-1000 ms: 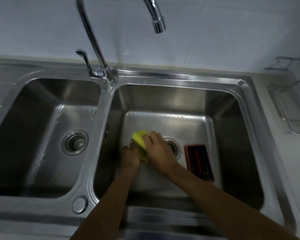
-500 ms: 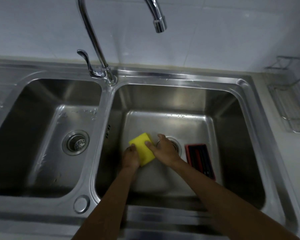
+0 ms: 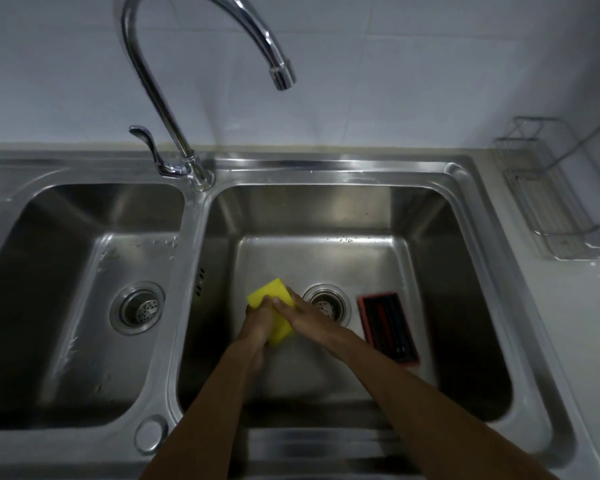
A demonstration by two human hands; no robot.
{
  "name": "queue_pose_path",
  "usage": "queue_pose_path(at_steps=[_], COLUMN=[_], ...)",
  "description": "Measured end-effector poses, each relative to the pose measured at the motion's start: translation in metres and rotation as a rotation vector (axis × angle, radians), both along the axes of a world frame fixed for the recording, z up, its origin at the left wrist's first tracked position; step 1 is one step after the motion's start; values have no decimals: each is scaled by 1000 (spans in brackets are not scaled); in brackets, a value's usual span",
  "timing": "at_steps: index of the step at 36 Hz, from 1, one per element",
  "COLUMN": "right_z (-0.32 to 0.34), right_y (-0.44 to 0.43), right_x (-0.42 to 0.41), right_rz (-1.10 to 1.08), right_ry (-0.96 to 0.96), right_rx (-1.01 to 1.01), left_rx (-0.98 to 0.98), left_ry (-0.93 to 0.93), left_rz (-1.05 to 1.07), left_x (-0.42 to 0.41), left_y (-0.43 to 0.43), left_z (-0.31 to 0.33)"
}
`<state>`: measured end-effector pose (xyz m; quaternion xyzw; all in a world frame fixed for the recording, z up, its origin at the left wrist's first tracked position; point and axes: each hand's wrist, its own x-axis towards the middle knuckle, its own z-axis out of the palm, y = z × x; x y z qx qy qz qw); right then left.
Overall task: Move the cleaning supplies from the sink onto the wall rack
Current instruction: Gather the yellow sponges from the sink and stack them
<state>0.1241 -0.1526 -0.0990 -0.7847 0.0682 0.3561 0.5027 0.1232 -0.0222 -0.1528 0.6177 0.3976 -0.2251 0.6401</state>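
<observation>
A yellow sponge point(image 3: 270, 296) lies in the right basin of the steel sink point(image 3: 465, 188), just left of the drain. My left hand point(image 3: 257, 318) grips its left edge and my right hand point(image 3: 300, 315) presses on its right side, fingers lying over the top. A red and black scrubbing pad point(image 3: 387, 327) rests flat on the basin floor to the right of the drain, untouched. The wire wall rack point(image 3: 551, 209) hangs at the far right, above the counter, with nothing visible on it.
A tall curved tap point(image 3: 160, 88) rises between the two basins, its spout over the right basin. The left basin point(image 3: 66, 306) holds only its drain. White tiled wall runs behind. A pale counter point(image 3: 575, 341) lies right of the sink.
Both hands have closed in on the sponge; the left hand now clasps its left edge and the right hand covers its right side. The sponge has turned slightly.
</observation>
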Motion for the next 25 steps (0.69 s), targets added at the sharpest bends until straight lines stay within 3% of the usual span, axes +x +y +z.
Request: queue_pose_path(at_steps=[6,12,19,25], right_z=[10,51,180,233], right_y=[-19,-94,-204,-300], right_x=[7,51,88,97], right_rz=[-123,-336,-398,-477], right_ry=[-25,-165,-394,-474], right_rx=[20,33,-8,-75], left_rx=[52,-55,-98,-132], left_ry=[-61,-220,-368,-464], left_rz=[-65,-141,-339,-512], left_x=[9,53,108,129], left_y=[-23,-92,-207,-296], left_z=[70,158,252,309])
